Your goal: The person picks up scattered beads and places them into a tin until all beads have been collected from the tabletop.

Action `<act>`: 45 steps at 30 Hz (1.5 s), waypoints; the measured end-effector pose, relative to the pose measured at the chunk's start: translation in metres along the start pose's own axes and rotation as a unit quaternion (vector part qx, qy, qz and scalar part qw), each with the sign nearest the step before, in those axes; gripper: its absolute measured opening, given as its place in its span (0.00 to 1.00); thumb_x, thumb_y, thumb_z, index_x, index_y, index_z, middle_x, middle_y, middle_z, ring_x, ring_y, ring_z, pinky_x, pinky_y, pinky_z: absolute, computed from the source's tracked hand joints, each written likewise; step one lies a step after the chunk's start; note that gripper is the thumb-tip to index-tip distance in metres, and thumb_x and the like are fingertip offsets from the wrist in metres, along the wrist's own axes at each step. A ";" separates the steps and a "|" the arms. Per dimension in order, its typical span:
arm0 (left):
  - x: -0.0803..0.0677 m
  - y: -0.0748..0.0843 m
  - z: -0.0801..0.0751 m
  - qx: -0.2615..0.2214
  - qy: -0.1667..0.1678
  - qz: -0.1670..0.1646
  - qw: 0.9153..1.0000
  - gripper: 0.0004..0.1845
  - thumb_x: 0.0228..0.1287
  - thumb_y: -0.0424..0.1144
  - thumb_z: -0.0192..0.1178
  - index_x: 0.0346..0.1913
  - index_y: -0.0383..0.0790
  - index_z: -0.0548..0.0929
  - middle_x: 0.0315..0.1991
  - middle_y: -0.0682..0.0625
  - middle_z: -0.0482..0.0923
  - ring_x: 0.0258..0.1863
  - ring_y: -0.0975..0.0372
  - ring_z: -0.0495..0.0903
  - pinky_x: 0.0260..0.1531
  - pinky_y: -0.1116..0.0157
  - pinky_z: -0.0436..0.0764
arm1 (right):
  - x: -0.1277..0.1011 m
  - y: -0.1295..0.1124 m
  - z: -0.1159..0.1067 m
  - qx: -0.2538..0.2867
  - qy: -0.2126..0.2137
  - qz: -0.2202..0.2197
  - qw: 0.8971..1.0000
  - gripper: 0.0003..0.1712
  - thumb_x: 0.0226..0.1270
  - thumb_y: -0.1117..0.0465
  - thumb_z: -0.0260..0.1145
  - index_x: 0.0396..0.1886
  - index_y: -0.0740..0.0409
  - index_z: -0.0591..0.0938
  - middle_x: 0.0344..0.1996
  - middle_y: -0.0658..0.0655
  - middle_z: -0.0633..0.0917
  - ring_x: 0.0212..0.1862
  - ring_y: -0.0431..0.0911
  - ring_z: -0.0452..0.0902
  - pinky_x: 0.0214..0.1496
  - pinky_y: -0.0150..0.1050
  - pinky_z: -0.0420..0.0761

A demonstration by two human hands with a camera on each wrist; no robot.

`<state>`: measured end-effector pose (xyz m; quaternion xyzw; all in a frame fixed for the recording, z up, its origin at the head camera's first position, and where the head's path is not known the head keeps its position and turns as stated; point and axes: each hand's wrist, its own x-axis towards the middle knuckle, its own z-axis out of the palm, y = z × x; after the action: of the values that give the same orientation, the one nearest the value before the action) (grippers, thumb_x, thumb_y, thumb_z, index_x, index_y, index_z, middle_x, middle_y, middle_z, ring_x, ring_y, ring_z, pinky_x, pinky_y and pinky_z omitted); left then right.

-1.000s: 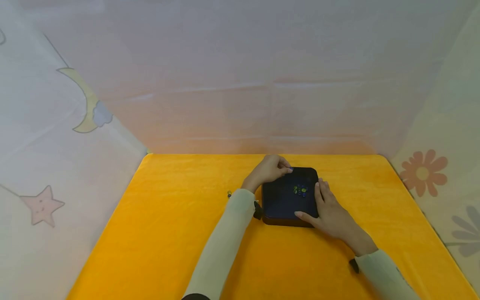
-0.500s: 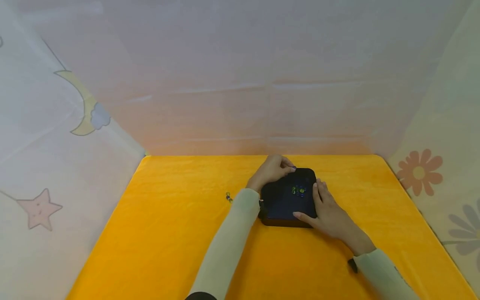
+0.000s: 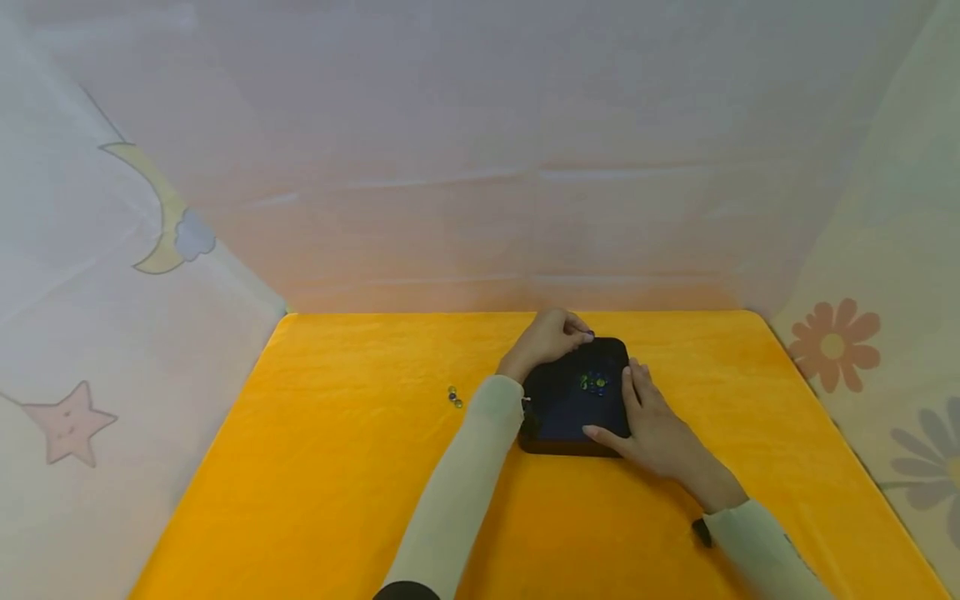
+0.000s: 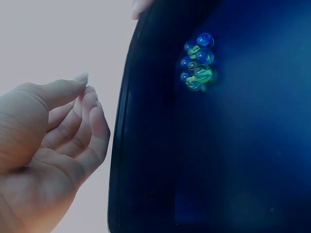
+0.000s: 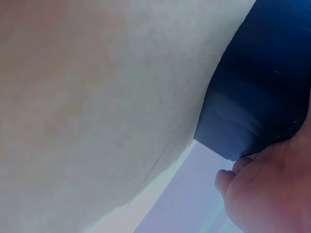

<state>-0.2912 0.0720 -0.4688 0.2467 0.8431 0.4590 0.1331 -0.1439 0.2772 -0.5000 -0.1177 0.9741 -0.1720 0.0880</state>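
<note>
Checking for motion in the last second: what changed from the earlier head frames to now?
Almost nothing. The left hand stays at the far left corner of the dark tray, fingers curled beside its rim; the right hand still rests along the tray's right edge. The cluster of marbles remains inside the tray, and two loose marbles stay on the yellow cloth. The small shifts look like head-camera drift.

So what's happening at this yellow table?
A person sits at a table covered in yellow cloth, with a shallow dark tray in front of them. A small cluster of blue and green glass marbles lies inside the tray. The right hand rests against the tray's right edge with its fingers laid along it. The left hand is at the far left corner, fingers curled, though whether it pinches anything cannot be told. Two more marbles lie loose on the cloth to the left.
</note>
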 end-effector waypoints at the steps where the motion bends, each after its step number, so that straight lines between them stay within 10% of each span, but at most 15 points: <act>1: 0.000 0.001 0.000 -0.003 0.000 -0.001 1.000 0.13 0.77 0.41 0.63 0.53 0.38 0.91 0.47 0.38 0.90 0.44 0.45 0.90 0.32 0.72 0.82 | 0.000 0.000 0.000 -0.001 0.000 0.000 1.000 0.73 0.68 0.20 0.57 0.85 0.69 0.39 0.85 0.70 0.33 0.85 0.71 0.38 0.76 0.72 0.63; 9: -0.002 0.002 -0.003 0.031 0.012 -0.009 0.999 0.14 0.76 0.43 0.64 0.56 0.41 0.90 0.47 0.48 0.90 0.40 0.61 0.87 0.39 0.71 0.85 | 0.000 -0.003 -0.003 -0.003 -0.001 0.000 1.000 0.73 0.67 0.20 0.57 0.85 0.70 0.40 0.85 0.70 0.35 0.85 0.71 0.37 0.76 0.72 0.63; 29: -0.021 0.000 -0.029 0.089 -0.017 -0.014 0.996 0.13 0.77 0.48 0.63 0.50 0.43 0.89 0.47 0.51 0.88 0.40 0.64 0.85 0.45 0.64 0.86 | -0.001 -0.003 -0.004 -0.001 -0.008 0.015 1.000 0.74 0.67 0.19 0.57 0.85 0.70 0.39 0.85 0.71 0.34 0.84 0.73 0.40 0.76 0.73 0.63; 45: -0.101 -0.079 -0.091 0.132 -0.031 -0.074 0.988 0.12 0.80 0.44 0.60 0.51 0.42 0.88 0.44 0.46 0.89 0.32 0.60 0.84 0.36 0.63 0.83 | -0.002 -0.001 -0.004 0.004 -0.011 0.010 1.000 0.72 0.68 0.20 0.57 0.85 0.67 0.36 0.85 0.66 0.29 0.85 0.71 0.36 0.77 0.73 0.61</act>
<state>-0.2698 -0.0828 -0.4859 0.2125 0.9077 0.3249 0.1589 -0.1426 0.2778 -0.4953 -0.1099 0.9734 -0.1741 0.1010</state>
